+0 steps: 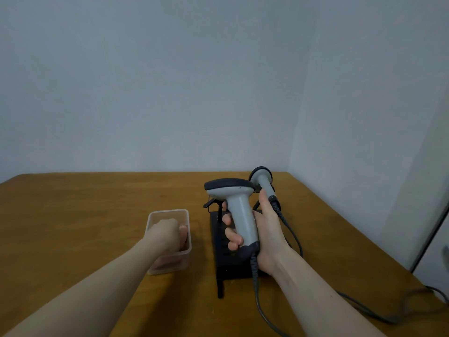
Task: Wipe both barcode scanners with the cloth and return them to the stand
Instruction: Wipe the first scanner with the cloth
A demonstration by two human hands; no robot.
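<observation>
On the table [97, 203], the stand [233, 263] is sitting at centre, with the container [170, 239] lying at its 9 o'clock. The held scanner [239, 210] is hovering above the stand; the second scanner [263, 183] is resting at the stand's 1 o'clock. Cables [364, 305] are trailing toward 4 o'clock.

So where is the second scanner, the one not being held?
In the head view, the second scanner sits on the black stand at the table's far right, just behind the scanner gripped by the right hand.

Brown wooden table [97, 203]; pale grey walls [170, 81].
</observation>
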